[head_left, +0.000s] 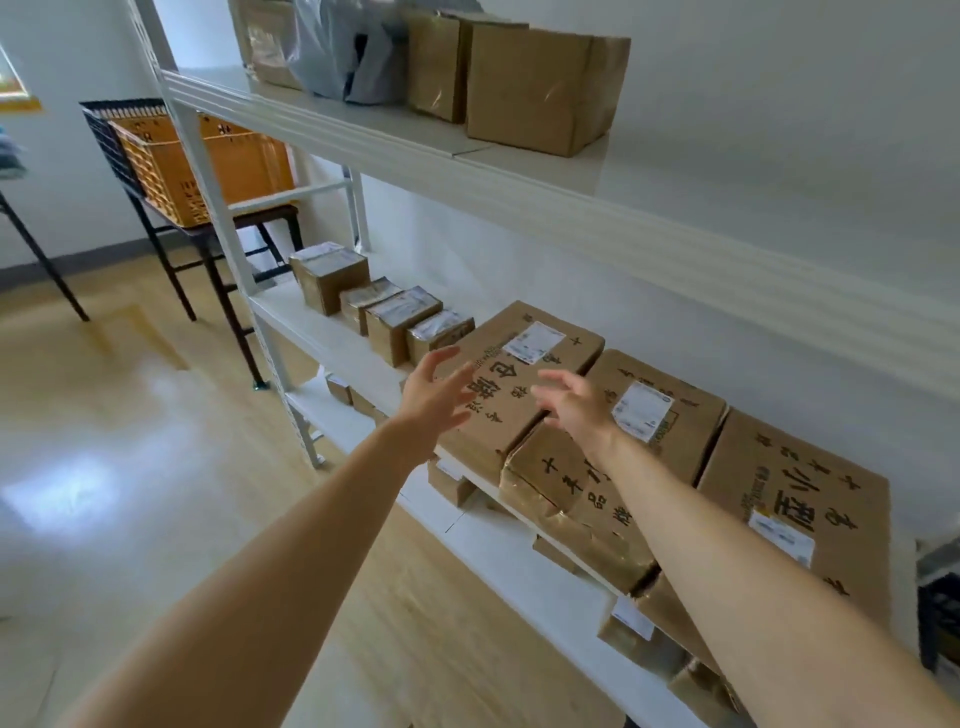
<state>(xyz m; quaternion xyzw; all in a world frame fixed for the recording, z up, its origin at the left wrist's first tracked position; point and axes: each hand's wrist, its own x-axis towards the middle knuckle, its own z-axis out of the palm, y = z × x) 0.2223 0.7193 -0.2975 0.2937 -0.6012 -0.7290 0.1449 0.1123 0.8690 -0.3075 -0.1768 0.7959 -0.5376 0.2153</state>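
Note:
Both my arms reach toward a large cardboard box (524, 364) with black printed characters and a white label, lying flat on the middle shelf (332, 338) of a white rack. My left hand (434, 395) hovers at the box's left front edge, fingers spread and holding nothing. My right hand (574, 402) is over the seam between this box and a second large box (670, 431) to its right, fingers loosely spread, also holding nothing. A third large box (810, 499) lies further right.
Several small taped boxes (400, 319) line the middle shelf to the left. The top shelf (571, 171) carries brown boxes (540, 88) and a grey bag (343, 52). More parcels sit on the lower shelf. An orange basket (208, 166) stands on a black table at the left. Wood floor lies below.

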